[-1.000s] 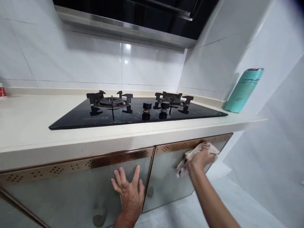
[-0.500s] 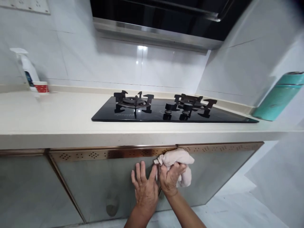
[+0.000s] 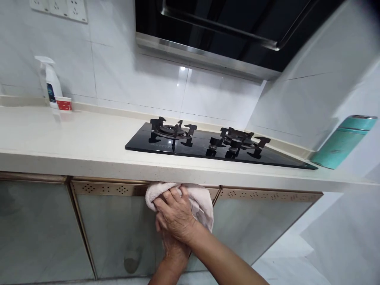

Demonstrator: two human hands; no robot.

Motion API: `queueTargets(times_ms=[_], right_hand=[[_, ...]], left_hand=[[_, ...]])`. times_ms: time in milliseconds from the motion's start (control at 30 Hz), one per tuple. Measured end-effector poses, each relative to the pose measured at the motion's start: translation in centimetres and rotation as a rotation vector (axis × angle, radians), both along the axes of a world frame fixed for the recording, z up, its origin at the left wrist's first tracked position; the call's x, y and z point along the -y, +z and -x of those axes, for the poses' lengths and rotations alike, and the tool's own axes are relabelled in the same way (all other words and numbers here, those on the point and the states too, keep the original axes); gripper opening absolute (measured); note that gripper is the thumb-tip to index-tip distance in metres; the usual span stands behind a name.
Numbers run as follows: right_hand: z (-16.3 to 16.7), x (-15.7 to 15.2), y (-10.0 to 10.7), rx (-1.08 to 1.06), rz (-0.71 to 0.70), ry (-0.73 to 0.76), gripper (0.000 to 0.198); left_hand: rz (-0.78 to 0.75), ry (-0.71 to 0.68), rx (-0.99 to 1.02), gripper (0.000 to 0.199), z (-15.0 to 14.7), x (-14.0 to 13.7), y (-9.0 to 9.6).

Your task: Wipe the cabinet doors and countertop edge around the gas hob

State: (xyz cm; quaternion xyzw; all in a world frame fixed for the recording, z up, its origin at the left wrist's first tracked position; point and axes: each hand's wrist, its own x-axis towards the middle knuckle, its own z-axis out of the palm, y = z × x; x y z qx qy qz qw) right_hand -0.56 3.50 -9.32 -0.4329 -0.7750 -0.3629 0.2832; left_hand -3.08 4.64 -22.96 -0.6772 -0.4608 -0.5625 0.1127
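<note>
A pale pink cloth is bunched against the top strip of the cabinet door, just under the counter edge. My right hand grips it, fingers curled over the cloth and pressed to the perforated metal strip. Crossed beneath the right wrist is my left hand, near the door's surface. Its fingers are mostly hidden behind the right hand, so I cannot see how they are held.
Above the cabinet, a black gas stove sits on the cream countertop. A spray bottle and a red cup stand at the left, a teal flask at the right. The range hood hangs overhead.
My right hand has moved left along the strip with the cloth, crossing over my left hand. The left hand, spread on the door before, is now largely covered. The view has tilted.
</note>
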Motion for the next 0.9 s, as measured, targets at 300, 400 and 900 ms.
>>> queueTargets(times_ms=[300,400,900], right_hand=[[-8.4,0.3,-0.5,0.051,-0.226,0.087,0.024],[-13.5,1.6,-0.9,0.055,-0.284,0.006,0.026],[-33.5,5.4,-4.5,-0.211,-0.473,-0.305,0.034]], left_hand=[[0.033,-0.040,-0.070,0.070,0.9,2.5,0.2],[0.088,-0.034,-0.090,0.071,0.7,2.8,0.9],[0.059,0.010,-0.188,0.083,1.2,2.1,0.7]])
